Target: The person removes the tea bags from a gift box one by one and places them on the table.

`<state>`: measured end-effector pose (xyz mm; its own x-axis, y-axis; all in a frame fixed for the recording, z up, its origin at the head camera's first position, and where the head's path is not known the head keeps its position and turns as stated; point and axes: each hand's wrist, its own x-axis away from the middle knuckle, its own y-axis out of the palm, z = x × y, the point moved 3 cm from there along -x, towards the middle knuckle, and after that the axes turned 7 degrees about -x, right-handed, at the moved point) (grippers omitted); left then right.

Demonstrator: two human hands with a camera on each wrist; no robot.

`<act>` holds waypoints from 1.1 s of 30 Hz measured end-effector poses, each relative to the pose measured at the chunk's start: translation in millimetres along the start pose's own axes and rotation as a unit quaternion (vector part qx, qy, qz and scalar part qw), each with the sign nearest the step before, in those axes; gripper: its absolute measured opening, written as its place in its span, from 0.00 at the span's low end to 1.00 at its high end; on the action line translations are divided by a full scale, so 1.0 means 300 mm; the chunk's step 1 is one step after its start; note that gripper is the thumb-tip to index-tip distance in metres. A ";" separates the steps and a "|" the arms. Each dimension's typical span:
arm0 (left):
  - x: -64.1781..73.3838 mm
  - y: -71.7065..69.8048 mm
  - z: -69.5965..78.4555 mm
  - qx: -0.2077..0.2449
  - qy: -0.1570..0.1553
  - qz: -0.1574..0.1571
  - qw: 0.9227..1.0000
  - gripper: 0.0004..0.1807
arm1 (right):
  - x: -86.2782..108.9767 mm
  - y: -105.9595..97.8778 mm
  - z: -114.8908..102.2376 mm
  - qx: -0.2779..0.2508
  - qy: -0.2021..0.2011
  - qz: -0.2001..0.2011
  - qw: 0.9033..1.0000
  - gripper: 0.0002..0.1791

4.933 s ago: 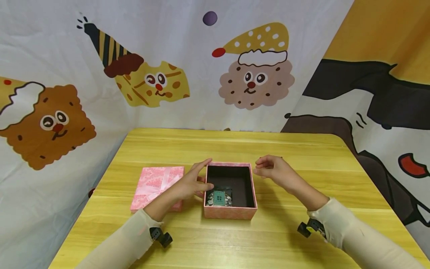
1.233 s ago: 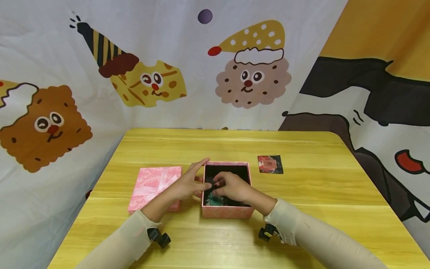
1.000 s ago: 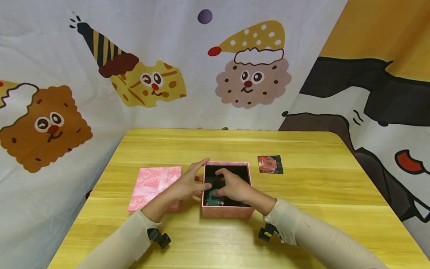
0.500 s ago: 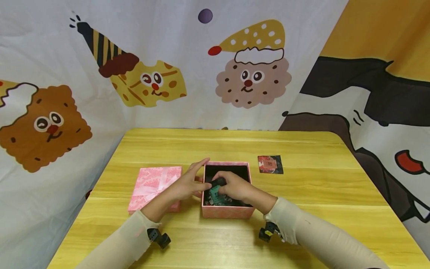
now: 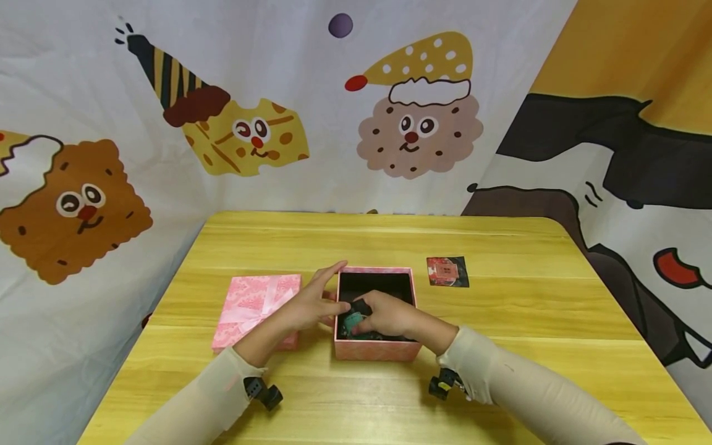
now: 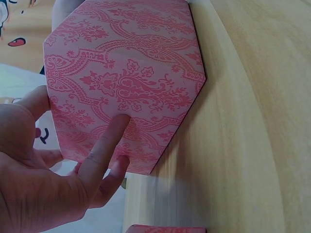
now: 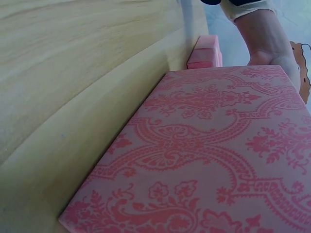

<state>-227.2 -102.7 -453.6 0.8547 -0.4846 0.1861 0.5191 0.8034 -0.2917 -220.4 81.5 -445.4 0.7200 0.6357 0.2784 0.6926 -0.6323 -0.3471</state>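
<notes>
An open pink patterned box with a dark inside stands on the table. My left hand holds its left wall, thumb over the rim and fingers on the outside; in the left wrist view its fingertips press the patterned wall. Inside the box, my right hand pinches a small flat dark packet with a teal label, tilted near the left wall. Part of the packet is hidden by the thumb and fingers. In the right wrist view the box wall hides the right hand.
A pink lid with a ribbon bow lies left of the box, under the left forearm. A flat red and black packet lies behind and right of the box. A cartoon-printed cloth hangs behind the wooden table.
My right hand has moved from the table at the right into the box, leaving the red packet uncovered there. It has taken hold of the teal-labelled packet and tilted it. My left hand stays put.
</notes>
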 end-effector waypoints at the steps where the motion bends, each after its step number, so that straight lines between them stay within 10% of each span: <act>1: 0.000 0.000 0.001 0.000 0.000 0.000 1.000 0.49 | 0.001 0.001 0.000 0.004 -0.001 0.000 1.000 0.04; 33: -0.003 0.001 -0.003 0.007 -0.002 0.003 1.000 0.50 | 0.019 -0.030 -0.037 0.079 0.036 0.113 0.990 0.32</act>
<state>-227.7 -102.3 -454.9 0.8578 -0.4783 0.1883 0.5136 0.8113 -0.2793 -222.0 85.9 -430.7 0.8613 0.4488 0.2381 0.5012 -0.6739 -0.5428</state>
